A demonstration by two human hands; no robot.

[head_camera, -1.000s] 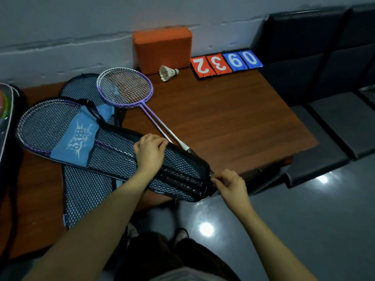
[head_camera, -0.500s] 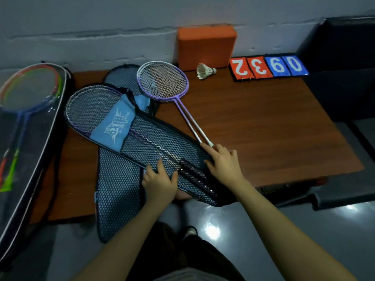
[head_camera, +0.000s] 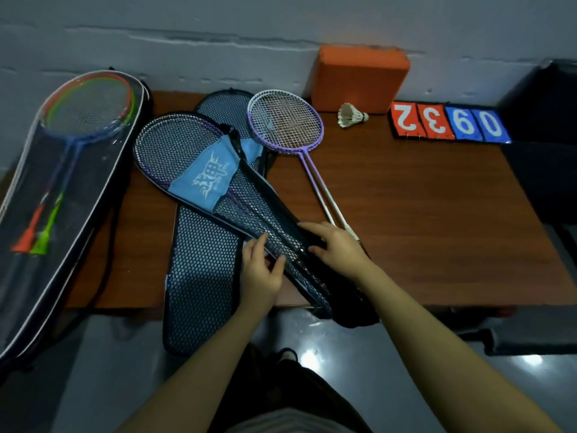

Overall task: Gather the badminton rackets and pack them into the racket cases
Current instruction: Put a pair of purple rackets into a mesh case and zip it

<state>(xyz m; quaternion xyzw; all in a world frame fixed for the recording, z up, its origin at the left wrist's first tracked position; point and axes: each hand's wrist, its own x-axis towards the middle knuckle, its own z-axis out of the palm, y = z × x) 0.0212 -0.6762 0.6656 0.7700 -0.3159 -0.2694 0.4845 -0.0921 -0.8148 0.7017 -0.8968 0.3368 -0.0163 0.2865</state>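
A black mesh racket case (head_camera: 199,170) with a blue logo patch lies diagonally on the wooden table (head_camera: 421,220), rackets visible inside it. My left hand (head_camera: 260,271) grips its lower edge near the handle end. My right hand (head_camera: 335,245) presses on the same case from the right, fingers spread over the mesh. Loose purple and white rackets (head_camera: 285,121) lie just beyond, their shafts running down under my right hand. A second, flat mesh case (head_camera: 203,276) lies underneath and hangs over the table's front edge.
A large clear-fronted case (head_camera: 62,195) holding coloured rackets lies at the left. An orange block (head_camera: 360,78), a shuttlecock (head_camera: 351,115) and score cards (head_camera: 449,123) sit along the back wall. Dark seats (head_camera: 543,126) stand at the right; grey floor lies below.
My right hand came off the case's end and now rests on top of the mesh. My left hand slid down to the case's lower edge. The view swung left, revealing the large case.
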